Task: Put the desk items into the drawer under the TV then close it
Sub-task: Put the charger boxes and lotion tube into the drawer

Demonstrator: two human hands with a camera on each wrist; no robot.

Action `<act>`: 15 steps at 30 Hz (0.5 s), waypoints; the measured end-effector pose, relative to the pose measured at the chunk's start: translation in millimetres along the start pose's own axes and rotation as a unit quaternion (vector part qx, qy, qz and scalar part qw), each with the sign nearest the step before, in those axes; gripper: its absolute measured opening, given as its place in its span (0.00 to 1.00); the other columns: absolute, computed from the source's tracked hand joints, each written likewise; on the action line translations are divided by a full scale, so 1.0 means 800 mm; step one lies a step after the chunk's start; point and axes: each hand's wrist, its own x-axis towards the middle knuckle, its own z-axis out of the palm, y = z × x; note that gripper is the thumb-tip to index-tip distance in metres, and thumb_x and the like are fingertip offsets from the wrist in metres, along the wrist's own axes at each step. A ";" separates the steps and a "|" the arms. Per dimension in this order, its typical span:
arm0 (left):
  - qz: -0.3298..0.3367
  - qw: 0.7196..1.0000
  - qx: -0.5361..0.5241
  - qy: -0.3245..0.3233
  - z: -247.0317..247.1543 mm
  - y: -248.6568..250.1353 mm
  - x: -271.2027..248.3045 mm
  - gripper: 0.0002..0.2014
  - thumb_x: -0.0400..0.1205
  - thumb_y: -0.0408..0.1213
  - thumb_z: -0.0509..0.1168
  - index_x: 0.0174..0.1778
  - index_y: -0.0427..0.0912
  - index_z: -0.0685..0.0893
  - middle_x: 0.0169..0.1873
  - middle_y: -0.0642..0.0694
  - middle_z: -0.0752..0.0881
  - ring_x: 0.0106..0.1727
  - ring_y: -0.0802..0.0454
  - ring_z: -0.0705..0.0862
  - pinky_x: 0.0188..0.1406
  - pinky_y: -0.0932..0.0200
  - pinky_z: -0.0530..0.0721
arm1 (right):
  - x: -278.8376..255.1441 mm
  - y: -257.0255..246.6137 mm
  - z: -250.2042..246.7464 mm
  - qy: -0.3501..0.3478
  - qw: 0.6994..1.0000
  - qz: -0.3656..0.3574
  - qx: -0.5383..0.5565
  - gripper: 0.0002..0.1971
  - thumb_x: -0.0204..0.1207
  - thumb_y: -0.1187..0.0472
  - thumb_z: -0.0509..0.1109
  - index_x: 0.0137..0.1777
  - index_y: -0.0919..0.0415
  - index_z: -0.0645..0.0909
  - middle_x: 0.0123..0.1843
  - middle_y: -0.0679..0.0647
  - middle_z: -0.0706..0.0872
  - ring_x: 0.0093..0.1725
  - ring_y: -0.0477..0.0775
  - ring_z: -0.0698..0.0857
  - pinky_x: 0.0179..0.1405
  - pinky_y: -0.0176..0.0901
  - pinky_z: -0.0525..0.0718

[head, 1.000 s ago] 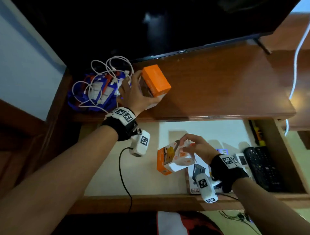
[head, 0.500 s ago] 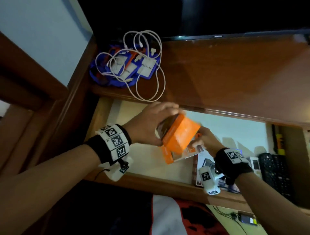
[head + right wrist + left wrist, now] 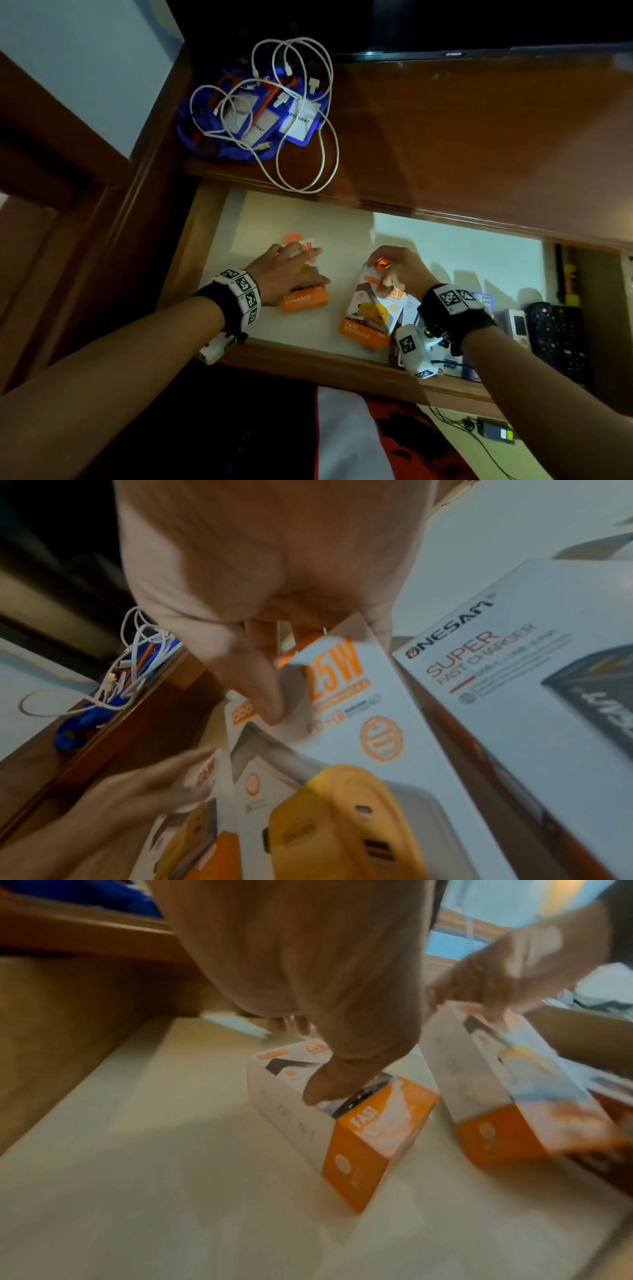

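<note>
The drawer [image 3: 308, 359] under the desk top [image 3: 479, 137] stands pulled out. One orange-and-white charger box [image 3: 305, 299] [image 3: 373, 1123] lies flat on the drawer floor at the left. My left hand [image 3: 291, 270] [image 3: 329, 1064] holds it from above, thumb on its top face and fingers over its far end. A second charger box [image 3: 370, 315] [image 3: 514, 1096] [image 3: 359, 723] sits tilted just to the right. My right hand [image 3: 390, 270] [image 3: 322, 666] pinches its upper end. White cables [image 3: 337, 154] and blue badge holders [image 3: 298, 120] lie on the desk's back left corner.
A white Onesam charger box [image 3: 514, 669] lies under the tilted box's right side. A small white remote [image 3: 517, 325] and a black remote [image 3: 555, 335] fill the drawer's right end. The TV's lower edge [image 3: 445, 53] runs along the back of the desk.
My left hand brought the orange box from the desk top down into the drawer and laid it flat at the left. My right hand kept its box and moved it slightly right.
</note>
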 end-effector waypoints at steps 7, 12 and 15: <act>-0.289 0.898 -0.333 0.017 0.012 -0.005 0.023 0.48 0.70 0.55 0.73 0.80 0.62 0.49 0.82 0.45 0.52 0.78 0.33 0.61 0.74 0.35 0.65 | 0.007 0.006 0.008 0.001 0.987 -0.031 -0.161 0.18 0.63 0.73 0.71 0.49 0.51 0.86 0.49 0.51 0.86 0.49 0.51 0.80 0.42 0.37 0.75; -0.258 0.898 -0.356 -0.029 0.010 0.011 0.034 0.42 0.74 0.44 0.72 0.81 0.59 0.55 0.73 0.42 0.64 0.64 0.38 0.80 0.60 0.51 0.79 | 0.004 0.020 0.020 -0.024 0.966 -0.019 -0.255 0.17 0.67 0.70 0.68 0.53 0.54 0.86 0.56 0.52 0.87 0.59 0.56 0.82 0.52 0.45 0.83; -0.200 0.902 -0.380 -0.049 0.010 0.037 0.042 0.35 0.76 0.41 0.68 0.78 0.61 0.63 0.67 0.43 0.70 0.61 0.43 0.81 0.61 0.53 0.80 | -0.001 0.031 0.026 -0.019 0.959 -0.026 -0.280 0.20 0.66 0.68 0.69 0.56 0.49 0.86 0.59 0.49 0.86 0.62 0.55 0.82 0.62 0.45 0.81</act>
